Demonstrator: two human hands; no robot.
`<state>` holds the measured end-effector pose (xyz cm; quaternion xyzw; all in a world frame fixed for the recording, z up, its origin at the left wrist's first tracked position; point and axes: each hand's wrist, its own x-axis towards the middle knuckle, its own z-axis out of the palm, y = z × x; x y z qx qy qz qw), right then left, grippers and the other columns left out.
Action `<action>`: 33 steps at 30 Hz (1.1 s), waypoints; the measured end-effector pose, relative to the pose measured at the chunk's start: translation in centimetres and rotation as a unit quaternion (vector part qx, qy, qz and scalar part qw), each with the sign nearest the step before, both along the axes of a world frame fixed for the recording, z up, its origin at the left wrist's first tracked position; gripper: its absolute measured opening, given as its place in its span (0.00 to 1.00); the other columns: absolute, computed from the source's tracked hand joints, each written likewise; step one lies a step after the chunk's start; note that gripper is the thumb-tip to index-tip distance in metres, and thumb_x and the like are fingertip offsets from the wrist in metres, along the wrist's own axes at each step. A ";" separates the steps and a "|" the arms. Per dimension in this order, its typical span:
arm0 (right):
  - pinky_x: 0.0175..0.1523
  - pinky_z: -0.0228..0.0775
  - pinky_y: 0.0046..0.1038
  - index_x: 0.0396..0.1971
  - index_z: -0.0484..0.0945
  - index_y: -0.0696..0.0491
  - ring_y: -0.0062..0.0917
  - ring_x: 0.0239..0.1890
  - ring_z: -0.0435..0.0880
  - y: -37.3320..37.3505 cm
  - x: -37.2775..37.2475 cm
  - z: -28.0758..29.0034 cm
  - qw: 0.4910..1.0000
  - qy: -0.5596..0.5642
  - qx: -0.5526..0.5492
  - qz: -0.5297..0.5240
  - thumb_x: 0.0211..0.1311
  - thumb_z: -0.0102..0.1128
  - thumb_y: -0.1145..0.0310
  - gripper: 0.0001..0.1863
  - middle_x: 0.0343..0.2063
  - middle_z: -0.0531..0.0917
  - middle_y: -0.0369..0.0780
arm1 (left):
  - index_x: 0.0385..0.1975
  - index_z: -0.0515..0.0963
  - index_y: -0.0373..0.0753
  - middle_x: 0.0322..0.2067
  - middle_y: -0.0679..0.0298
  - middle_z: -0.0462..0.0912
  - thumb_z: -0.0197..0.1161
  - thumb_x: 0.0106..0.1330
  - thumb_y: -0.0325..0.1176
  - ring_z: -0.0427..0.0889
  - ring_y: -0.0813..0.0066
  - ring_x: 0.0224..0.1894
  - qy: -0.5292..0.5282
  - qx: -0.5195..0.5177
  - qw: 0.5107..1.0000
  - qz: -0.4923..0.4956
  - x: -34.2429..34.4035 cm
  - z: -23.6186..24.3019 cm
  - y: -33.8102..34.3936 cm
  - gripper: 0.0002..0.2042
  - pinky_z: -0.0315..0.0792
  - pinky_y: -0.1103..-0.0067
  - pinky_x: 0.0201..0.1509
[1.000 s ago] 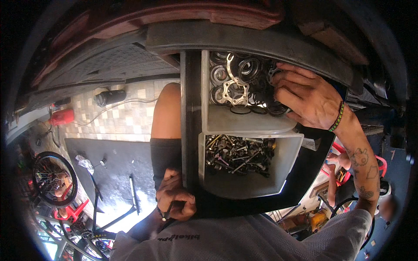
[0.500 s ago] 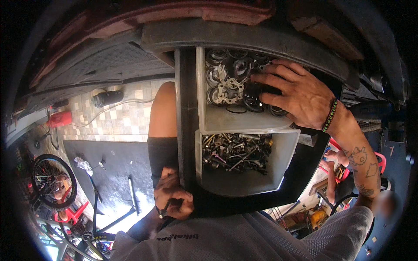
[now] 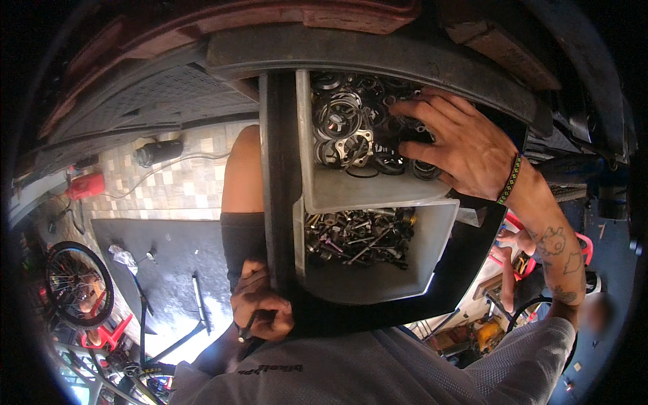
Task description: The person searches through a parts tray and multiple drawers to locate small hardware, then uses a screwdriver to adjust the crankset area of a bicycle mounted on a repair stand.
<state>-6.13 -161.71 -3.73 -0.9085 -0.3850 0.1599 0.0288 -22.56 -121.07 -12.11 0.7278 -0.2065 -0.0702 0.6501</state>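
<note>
My right hand (image 3: 459, 142) reaches into the upper grey bin (image 3: 371, 192), fingers apart and slightly bent among dark and silver rings (image 3: 337, 118). Its fingertips are partly lost among the parts, and I see nothing gripped. A silver ring-shaped plate with lobed edges (image 3: 354, 147) lies left of that hand. My left hand (image 3: 263, 307) is closed by the front left corner of the open drawer (image 3: 278, 182). From this fist pokes a short dark stick-like thing (image 3: 248, 329), whose kind I cannot tell.
A second grey bin (image 3: 405, 283), nearer me, holds many bolts and screws (image 3: 358, 233). To the left are a dark mat (image 3: 175, 256), a bicycle wheel (image 3: 79, 283) and a red stool (image 3: 111, 334). Another person's legs (image 3: 509, 270) show at the right, beyond my forearm.
The rings in the upper bin have shifted; several now overlap left of the lobed plate, which sits partly covered. My right hand remains among them. The whole view has slid slightly.
</note>
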 end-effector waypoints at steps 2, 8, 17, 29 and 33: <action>0.78 0.61 0.38 0.51 0.87 0.46 0.36 0.68 0.73 -0.1 -0.1 -0.1 1.000 -0.009 -0.001 0.007 0.50 0.72 0.68 0.23 0.67 0.75 0.41 | 0.32 0.75 0.39 0.47 0.43 0.83 0.70 0.64 0.31 0.80 0.50 0.53 -0.001 0.002 1.000 0.002 0.0 -0.2 -0.1 0.08 0.67 0.58 0.62; 0.79 0.58 0.38 0.52 0.85 0.46 0.32 0.67 0.74 -0.3 -0.4 -0.5 0.999 -0.023 -0.027 0.026 0.50 0.73 0.66 0.24 0.61 0.80 0.35 | 0.36 0.74 0.39 0.48 0.42 0.82 0.69 0.66 0.32 0.79 0.51 0.53 -0.005 -0.008 1.000 0.006 -0.2 -0.2 -0.2 0.09 0.67 0.58 0.63; 0.81 0.57 0.42 0.52 0.85 0.46 0.34 0.69 0.73 -0.5 -0.6 -0.7 1.000 -0.020 -0.003 0.010 0.36 0.81 0.67 0.34 0.62 0.82 0.33 | 0.36 0.70 0.37 0.46 0.41 0.80 0.68 0.68 0.33 0.79 0.57 0.48 -0.034 0.065 0.997 0.016 -1.1 -0.3 0.7 0.12 0.66 0.60 0.65; 0.79 0.61 0.41 0.49 0.85 0.46 0.34 0.64 0.76 -1.1 -1.2 -0.7 0.997 -0.050 0.062 0.001 0.35 0.81 0.67 0.32 0.51 0.82 0.35 | 0.34 0.68 0.38 0.36 0.49 0.79 0.69 0.69 0.37 0.77 0.63 0.38 -0.025 0.075 0.997 0.027 -0.8 0.1 0.3 0.15 0.62 0.60 0.71; 0.79 0.61 0.40 0.51 0.84 0.48 0.33 0.63 0.77 -1.0 -1.3 -1.0 0.995 -0.080 0.050 -0.003 0.38 0.81 0.66 0.32 0.50 0.82 0.35 | 0.34 0.68 0.38 0.35 0.51 0.79 0.70 0.69 0.39 0.77 0.63 0.39 -0.019 0.089 0.995 0.029 -0.5 0.2 0.3 0.16 0.63 0.60 0.71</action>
